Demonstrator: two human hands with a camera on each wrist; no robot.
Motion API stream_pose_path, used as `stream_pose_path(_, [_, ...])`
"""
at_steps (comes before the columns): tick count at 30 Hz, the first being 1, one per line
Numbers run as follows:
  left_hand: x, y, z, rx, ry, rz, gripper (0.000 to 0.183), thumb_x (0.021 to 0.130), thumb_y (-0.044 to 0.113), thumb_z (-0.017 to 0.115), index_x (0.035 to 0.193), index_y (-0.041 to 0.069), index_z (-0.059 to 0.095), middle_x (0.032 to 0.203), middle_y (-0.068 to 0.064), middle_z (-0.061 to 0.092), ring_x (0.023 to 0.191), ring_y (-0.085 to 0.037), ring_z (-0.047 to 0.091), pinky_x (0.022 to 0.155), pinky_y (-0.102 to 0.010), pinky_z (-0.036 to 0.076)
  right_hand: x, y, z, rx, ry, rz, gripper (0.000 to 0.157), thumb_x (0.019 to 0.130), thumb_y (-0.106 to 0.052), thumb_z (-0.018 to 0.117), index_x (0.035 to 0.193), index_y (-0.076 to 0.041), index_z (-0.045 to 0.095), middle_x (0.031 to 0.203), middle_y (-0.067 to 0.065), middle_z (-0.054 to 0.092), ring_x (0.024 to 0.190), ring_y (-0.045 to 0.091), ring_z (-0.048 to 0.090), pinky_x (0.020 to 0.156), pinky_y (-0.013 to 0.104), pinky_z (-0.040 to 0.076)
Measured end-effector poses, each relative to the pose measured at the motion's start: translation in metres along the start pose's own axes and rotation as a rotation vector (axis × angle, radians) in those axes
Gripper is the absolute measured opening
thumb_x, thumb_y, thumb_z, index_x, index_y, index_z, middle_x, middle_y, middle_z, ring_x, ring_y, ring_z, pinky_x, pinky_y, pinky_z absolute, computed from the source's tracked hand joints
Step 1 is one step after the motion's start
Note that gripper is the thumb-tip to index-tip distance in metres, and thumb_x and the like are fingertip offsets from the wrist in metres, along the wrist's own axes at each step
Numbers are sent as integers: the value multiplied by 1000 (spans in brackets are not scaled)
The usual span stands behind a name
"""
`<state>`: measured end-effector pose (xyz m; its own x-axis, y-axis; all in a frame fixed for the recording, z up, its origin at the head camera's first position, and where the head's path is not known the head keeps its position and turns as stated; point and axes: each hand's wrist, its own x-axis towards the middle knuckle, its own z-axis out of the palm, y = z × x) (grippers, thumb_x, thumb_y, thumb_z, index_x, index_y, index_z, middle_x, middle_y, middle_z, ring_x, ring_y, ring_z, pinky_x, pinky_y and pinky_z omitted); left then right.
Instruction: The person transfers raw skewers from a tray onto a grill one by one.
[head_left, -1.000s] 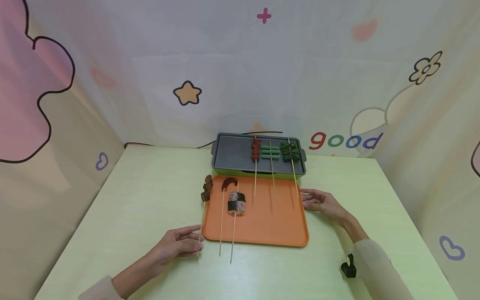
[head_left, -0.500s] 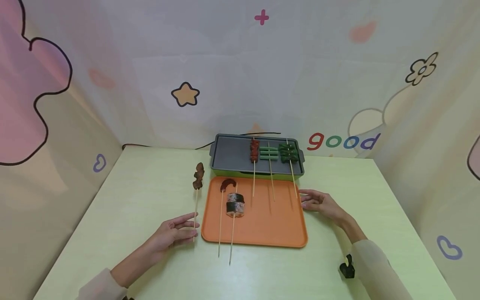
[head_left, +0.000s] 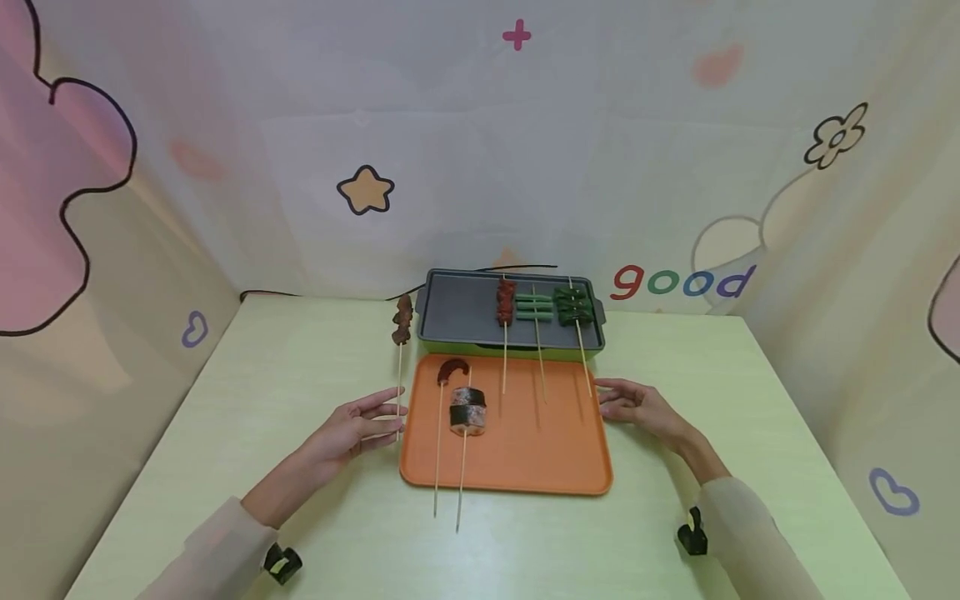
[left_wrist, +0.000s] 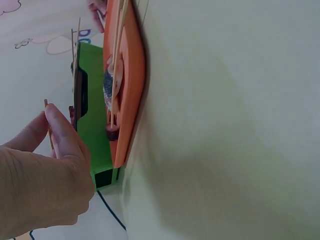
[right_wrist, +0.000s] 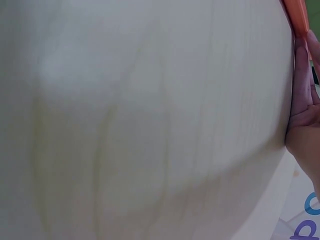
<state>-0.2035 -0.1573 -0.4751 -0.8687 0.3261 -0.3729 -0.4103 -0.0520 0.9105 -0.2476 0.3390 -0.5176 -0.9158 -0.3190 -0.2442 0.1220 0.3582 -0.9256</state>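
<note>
My left hand [head_left: 352, 433] pinches the bare end of a wooden skewer of brown meat pieces [head_left: 402, 321], its meat end pointing away, just left of the grill. In the left wrist view the stick tip [left_wrist: 46, 102] pokes out between thumb and fingers. The orange tray [head_left: 540, 450] lies in front; my right hand [head_left: 645, 412] pinches its right edge with the fingertips. On the tray's left side are a curled dark-red skewer [head_left: 453, 370] and a black-and-white banded roll skewer [head_left: 468, 412], handles overhanging the front rim.
A green-sided grill [head_left: 457, 308] with a dark plate stands behind the tray. On its right half lie a red meat skewer [head_left: 506, 302], a green stalk skewer [head_left: 534, 307] and a dark green leafy skewer [head_left: 572, 307]. Their sticks overhang the tray. A printed curtain [head_left: 450, 125] hangs behind.
My left hand has lifted the brown meat skewer off the tray's left edge and moved it left, then forward to beside the grill. The right hand has stayed at the tray.
</note>
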Motion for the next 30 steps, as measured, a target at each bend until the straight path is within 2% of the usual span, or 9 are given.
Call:
stream_pose_path(7, [18,14,2,0,-22,6,68,98,2,64,159,5,35,125,-6,63,102,-8,70,89,-21,59,3,-2,1,16,-4,5,62,99,-15,68,153,3,42,121,4,68,99,1,67,88,16,57])
stream_pose_path(11, [29,20,3,10,-46,-12,66,99,0,62,159,4,34,122,-5,61,102,-9,71,92,-24,59,3,-2,0,17,0,7,62,99,-14,68,152,3,42,119,3,68,98,1,67,88,16,57])
stream_pose_path(15, [38,25,5,38,-72,-34,63,100,0,59,159,6,36,129,-7,58,108,-12,70,96,-26,58,2,-2,-1,12,8,7,61,99,-14,68,152,3,43,120,5,68,98,1,67,87,16,57])
stream_pose_path(20, [50,28,10,61,-94,-35,60,101,-1,56,158,5,38,132,-9,60,110,-12,70,93,-23,59,1,-1,-2,13,17,8,61,99,-14,68,152,3,43,120,3,69,97,1,68,87,16,56])
stream_pose_path(26, [61,25,15,61,0,-13,58,97,1,65,152,2,46,113,-3,71,94,-9,74,87,-23,61,-1,1,-1,28,11,-10,60,98,-13,68,151,4,44,118,0,70,97,0,69,87,17,56])
stream_pose_path(30, [63,24,19,61,63,10,57,96,4,69,150,3,50,111,-2,74,92,-8,74,93,-29,60,0,2,-1,28,10,-14,60,99,-13,68,151,4,44,118,0,70,97,0,69,87,17,57])
